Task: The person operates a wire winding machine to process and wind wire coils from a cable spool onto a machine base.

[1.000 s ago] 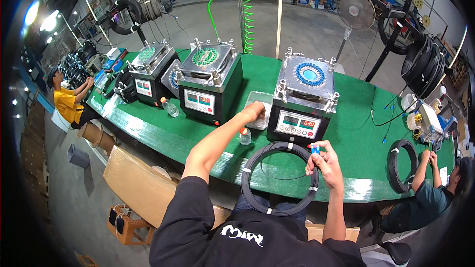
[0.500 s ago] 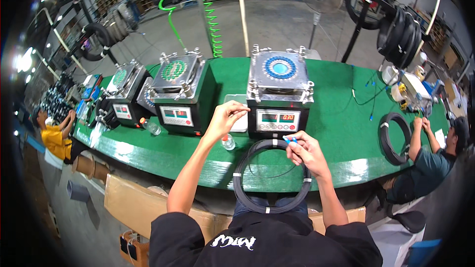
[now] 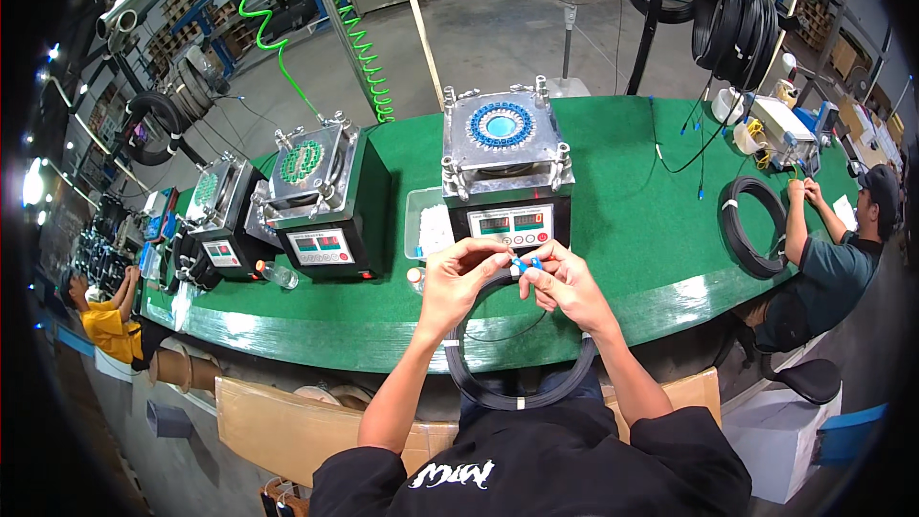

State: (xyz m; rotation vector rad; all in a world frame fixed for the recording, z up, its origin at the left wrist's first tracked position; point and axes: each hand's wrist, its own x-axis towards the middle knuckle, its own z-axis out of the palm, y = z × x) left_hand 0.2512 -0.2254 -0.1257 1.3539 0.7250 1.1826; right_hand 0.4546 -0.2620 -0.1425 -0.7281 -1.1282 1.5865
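My right hand (image 3: 567,289) is closed in a pinch on blue cable connectors (image 3: 525,266), in front of the nearest machine. Fingertips of my left hand (image 3: 458,282) press together right at the connectors' left side; whatever small thing they hold there is too small to make out. Below both hands a coil of black cable (image 3: 520,402), bound with white ties, hangs over the table's front edge by my lap. A small bottle with an orange cap (image 3: 415,276) stands partly hidden behind my left hand.
Behind my hands stands a black machine (image 3: 507,148) with a metal top plate ringed by blue connectors. Two similar machines (image 3: 311,230) with green rings are to the left. A clear tray (image 3: 414,206) sits between. At right, another coil (image 3: 751,268) lies by a co-worker (image 3: 833,258).
My left hand has come down and right to meet the connectors in my right hand. My right hand has shifted slightly left, and the head view has turned.
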